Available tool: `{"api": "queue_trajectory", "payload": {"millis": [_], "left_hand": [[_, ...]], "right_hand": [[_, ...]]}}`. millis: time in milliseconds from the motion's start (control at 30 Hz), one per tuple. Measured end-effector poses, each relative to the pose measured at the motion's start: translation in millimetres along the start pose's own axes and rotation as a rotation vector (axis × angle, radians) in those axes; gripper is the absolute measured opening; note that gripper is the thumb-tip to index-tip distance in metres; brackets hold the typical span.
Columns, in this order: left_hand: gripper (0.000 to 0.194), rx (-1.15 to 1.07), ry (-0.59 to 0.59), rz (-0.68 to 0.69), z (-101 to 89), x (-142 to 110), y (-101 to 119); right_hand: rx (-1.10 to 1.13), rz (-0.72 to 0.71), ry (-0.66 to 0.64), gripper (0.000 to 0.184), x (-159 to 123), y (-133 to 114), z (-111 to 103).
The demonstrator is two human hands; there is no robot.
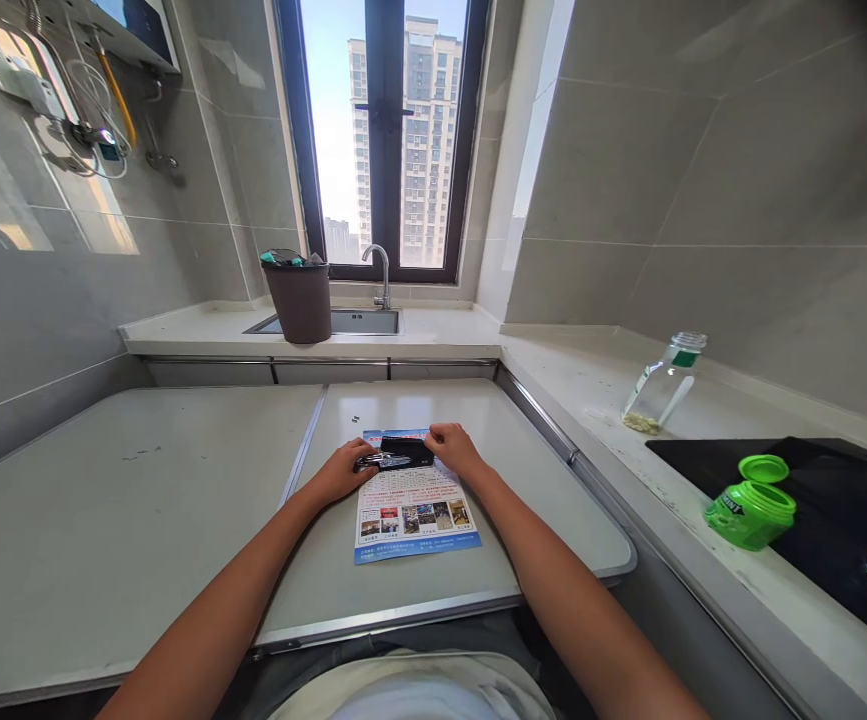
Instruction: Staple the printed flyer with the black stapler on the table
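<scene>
A printed blue-and-white flyer (412, 520) lies flat on the white folding table in front of me. Over its upper part is a flat black case (416, 453), with a shiny silver-and-black tool (384, 461) along its left side; its exact kind is too small to make out. My left hand (344, 473) is closed around the left end of this tool. At the right edge of the case, my right hand (454, 447) has its fingers curled in, gripping the case's corner.
The white table (140, 520) spans the front, with a seam down it. Behind stand a brown bin (299, 300), a sink (365, 322) and a faucet (382, 275). On the right counter are a glass bottle (658, 390) and an open green tub (752, 510).
</scene>
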State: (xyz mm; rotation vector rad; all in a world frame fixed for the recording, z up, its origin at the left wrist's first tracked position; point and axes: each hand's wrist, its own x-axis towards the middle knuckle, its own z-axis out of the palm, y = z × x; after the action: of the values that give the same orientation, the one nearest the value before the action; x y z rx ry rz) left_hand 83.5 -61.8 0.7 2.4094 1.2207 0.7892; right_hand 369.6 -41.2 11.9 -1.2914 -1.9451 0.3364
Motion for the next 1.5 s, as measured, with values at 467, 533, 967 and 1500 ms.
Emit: {"api": "queue_trajectory", "payload": {"millis": [467, 533, 967, 1500], "left_hand": [[0.033, 0.013, -0.025, -0.008, 1.2, -1, -4], [0.033, 0.01, -0.02, -0.012, 1.5, -1, -4], [0.031, -0.019, 0.003, -0.014, 2.7, 0, -6], [0.029, 0.022, -0.003, -0.003, -1.1, -1, 1]], "right_hand": [[0.035, -0.052, 0.06, 0.039, -3, 2, 4], [0.028, -0.055, 0.068, 0.04, -4, 2, 5], [0.169, -0.214, -0.026, 0.026, -3, -6, 6], [0.157, -0.22, -0.183, 0.039, -12, -15, 18]]}}
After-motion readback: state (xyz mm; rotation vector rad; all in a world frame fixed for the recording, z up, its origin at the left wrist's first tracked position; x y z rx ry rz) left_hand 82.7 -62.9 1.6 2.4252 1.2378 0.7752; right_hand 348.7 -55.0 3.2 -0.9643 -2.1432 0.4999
